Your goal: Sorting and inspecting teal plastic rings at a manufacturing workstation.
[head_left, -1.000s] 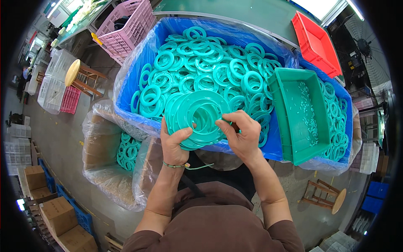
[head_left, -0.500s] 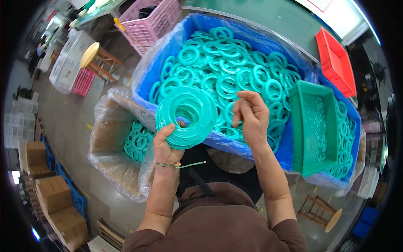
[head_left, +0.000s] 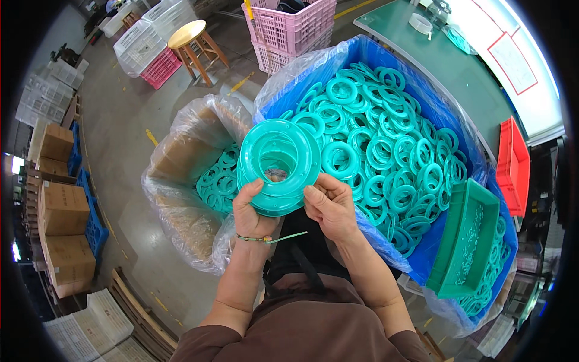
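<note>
A stack of flat teal plastic rings (head_left: 306,155) is held up in front of me, their centre holes roughly lined up. My left hand (head_left: 253,216) grips its lower left edge, thumb on the face and fingers behind. At the lower right edge, my right hand (head_left: 332,208) is closed with thumb and index finger on the rim; its other fingers are curled. Beyond the stack, many loose teal rings (head_left: 380,152) fill a large blue-lined bin (head_left: 301,58). To the left, a plastic-lined carton (head_left: 181,139) contains more rings (head_left: 224,181).
A green tray (head_left: 443,274) with small pale bits rests over the bin's right part. A red tray (head_left: 512,166) lies past it. Pink crates (head_left: 292,36), a wooden stool (head_left: 188,35) and a green-topped table (head_left: 416,45) stand behind. Cardboard boxes (head_left: 66,208) line the left.
My right hand has come from above the bin to the stack's right edge. My view has turned left, so the bin appears farther right. The left hand keeps its hold.
</note>
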The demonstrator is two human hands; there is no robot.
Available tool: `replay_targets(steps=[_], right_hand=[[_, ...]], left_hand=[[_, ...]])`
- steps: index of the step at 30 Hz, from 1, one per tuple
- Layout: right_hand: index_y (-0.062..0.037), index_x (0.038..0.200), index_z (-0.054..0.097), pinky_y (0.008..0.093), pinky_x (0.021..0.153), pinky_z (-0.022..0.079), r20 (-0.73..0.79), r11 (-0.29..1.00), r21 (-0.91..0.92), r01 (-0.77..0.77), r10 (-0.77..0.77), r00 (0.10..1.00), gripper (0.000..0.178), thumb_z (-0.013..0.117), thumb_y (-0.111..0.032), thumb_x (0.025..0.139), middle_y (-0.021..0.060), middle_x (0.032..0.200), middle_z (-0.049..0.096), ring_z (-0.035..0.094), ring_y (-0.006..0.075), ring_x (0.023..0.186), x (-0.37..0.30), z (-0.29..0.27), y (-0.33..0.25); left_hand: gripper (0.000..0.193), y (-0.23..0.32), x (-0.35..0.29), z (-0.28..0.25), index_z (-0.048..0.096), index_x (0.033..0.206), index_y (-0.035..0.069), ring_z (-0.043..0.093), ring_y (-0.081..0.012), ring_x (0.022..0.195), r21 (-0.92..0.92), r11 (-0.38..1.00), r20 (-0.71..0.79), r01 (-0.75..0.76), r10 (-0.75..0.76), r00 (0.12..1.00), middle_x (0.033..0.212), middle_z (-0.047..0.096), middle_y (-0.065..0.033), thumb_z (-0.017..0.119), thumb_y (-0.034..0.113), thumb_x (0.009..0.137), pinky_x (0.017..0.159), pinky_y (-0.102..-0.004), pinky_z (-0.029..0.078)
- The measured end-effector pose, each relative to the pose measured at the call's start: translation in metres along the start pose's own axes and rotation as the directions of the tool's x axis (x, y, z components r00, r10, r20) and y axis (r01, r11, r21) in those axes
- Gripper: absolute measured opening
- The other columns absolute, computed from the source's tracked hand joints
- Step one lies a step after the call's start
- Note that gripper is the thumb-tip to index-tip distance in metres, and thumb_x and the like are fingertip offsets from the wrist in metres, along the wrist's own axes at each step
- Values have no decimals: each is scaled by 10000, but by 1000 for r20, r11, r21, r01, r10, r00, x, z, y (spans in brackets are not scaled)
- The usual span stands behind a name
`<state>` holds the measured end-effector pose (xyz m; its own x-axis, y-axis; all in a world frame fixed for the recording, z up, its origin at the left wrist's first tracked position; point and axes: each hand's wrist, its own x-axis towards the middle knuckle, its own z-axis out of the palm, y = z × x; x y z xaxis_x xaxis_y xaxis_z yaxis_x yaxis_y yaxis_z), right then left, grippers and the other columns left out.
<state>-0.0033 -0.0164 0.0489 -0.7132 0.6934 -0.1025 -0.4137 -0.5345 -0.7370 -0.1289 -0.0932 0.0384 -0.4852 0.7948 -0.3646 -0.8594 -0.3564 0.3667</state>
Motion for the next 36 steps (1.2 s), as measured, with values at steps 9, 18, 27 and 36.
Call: replay_targets(steps=[9,18,27,36], right_hand=[[-7,1091,534,157,482,269,-140,977,-189,95,-123,983,219,525,-108,897,-62,723,520,372,-13,565,0,5,9],[-57,951,539,174,384,227,-201,995,-79,58,-72,977,94,499,-132,910,-51,624,435,315,16,452,0,-11,-2],[-78,937,463,203,374,219,-201,997,-70,-42,27,979,111,531,-156,896,-36,573,370,285,46,415,-8,-32,-31],[-109,896,458,214,384,207,-248,998,59,23,-8,969,73,521,-146,900,-29,570,344,281,56,421,-3,-38,-25]], left_hand=[[389,-19,4,-3,507,1111,-6,594,-232,920,31,996,12,-85,85,996,1005,598,-122,564,16,727,839,-358,480],[530,-26,0,5,437,1176,7,576,-225,958,206,929,135,-306,283,950,1063,564,-111,585,-34,669,847,-358,475],[459,-48,19,-9,479,1145,-25,572,-270,969,27,999,103,45,-47,994,1071,576,-148,563,31,696,904,-411,443],[387,63,52,-96,515,1068,-32,565,-268,911,249,897,-314,-365,432,845,964,589,-135,639,42,709,853,-394,458]])
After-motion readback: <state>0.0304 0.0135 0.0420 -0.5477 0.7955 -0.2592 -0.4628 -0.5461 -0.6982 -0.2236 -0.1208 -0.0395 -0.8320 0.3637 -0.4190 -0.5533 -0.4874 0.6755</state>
